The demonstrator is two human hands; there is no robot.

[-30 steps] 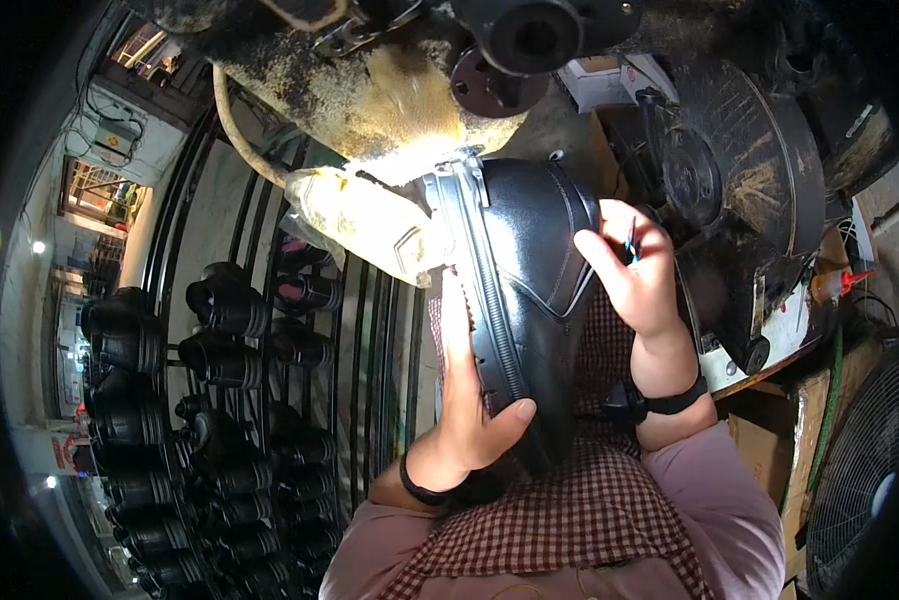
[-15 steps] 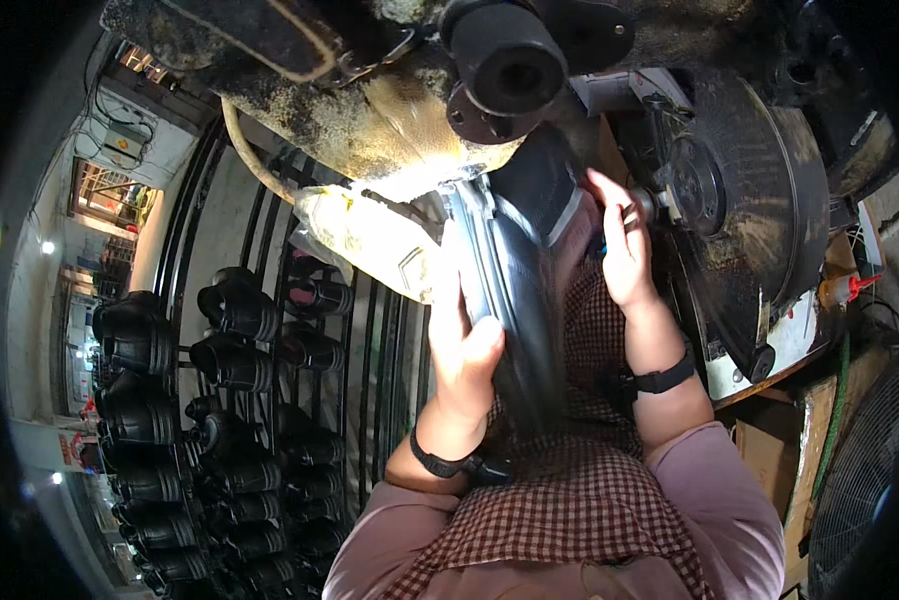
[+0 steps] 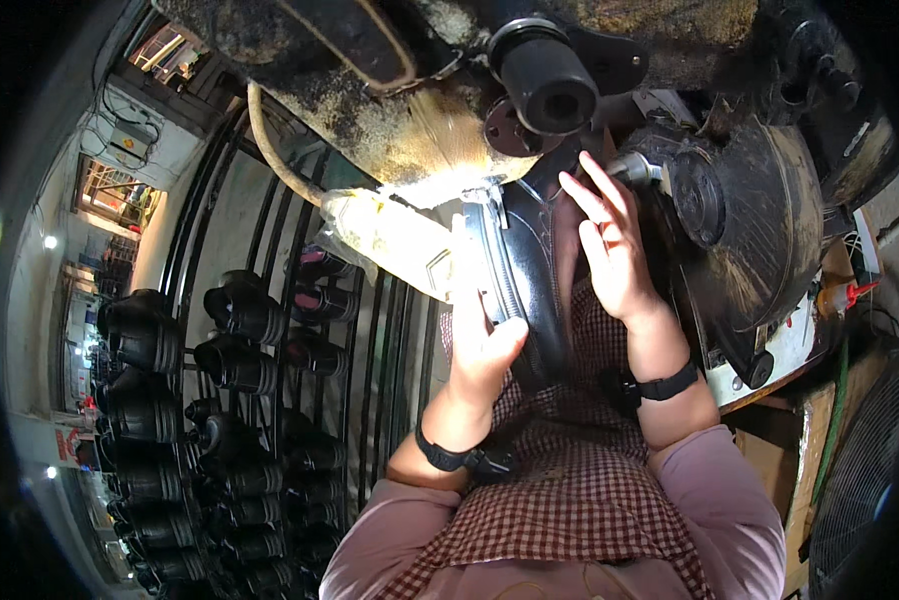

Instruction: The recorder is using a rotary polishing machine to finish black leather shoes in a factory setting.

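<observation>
A black leather shoe (image 3: 537, 265) is held under the head of a grimy sewing machine (image 3: 420, 130). The sole edge faces left, against a small metal part (image 3: 487, 205) that sits in bright glare. My left hand (image 3: 482, 350) is closed on the sole side, thumb laid across the edge; its fingertips are washed out by the light. On the other side of the shoe, my right hand (image 3: 618, 255) has its fingers stretched and spread beside the upper. Whether those fingertips touch the leather I cannot tell.
A pale housing (image 3: 395, 240) on a curved tube juts in left of the shoe. A black cylindrical knob (image 3: 550, 90) hangs above. To the right are a large dark wheel (image 3: 745, 210), a red-tipped bottle (image 3: 840, 295) and a fan (image 3: 860, 480). Racks of black shoes (image 3: 150, 400) stand left.
The shoe has turned slightly and now shows sharply instead of smeared. My left hand has shifted a little right with it. The right hand's fingers have spread and moved slightly left.
</observation>
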